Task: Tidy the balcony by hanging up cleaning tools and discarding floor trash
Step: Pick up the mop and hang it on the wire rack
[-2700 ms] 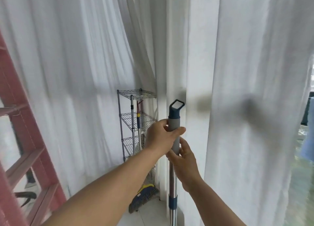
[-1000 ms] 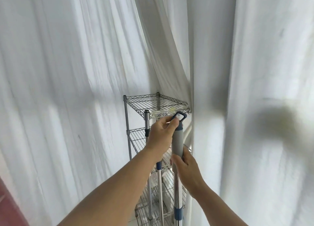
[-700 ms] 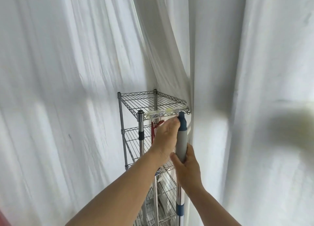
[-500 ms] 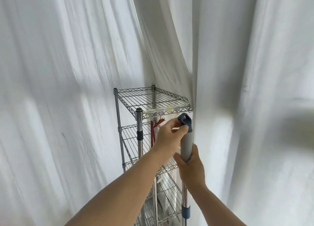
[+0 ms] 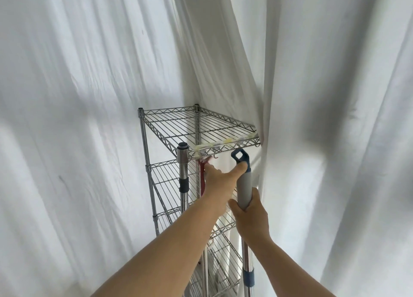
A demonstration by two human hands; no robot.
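A long tool with a steel pole and grey handle (image 5: 244,185) stands upright in front of a chrome wire rack (image 5: 196,127). Its blue hanging loop (image 5: 239,156) sits just below the front edge of the rack's top shelf, close to small hooks (image 5: 215,156) there. My right hand (image 5: 251,218) grips the lower end of the grey handle. My left hand (image 5: 218,180) reaches forward with its thumb against the blue cap under the loop. Its fingers stretch toward the rack and are partly hidden.
A second steel pole with a grey cap (image 5: 182,162) stands at the rack's front left post. A red tool (image 5: 202,176) hangs under the top shelf. White curtains (image 5: 324,118) surround the rack on both sides and brush its right corner.
I have come closer to the rack and the handle's loop has risen toward the top shelf's front edge. My left hand has loosened from gripping the handle top to touching it with the thumb.
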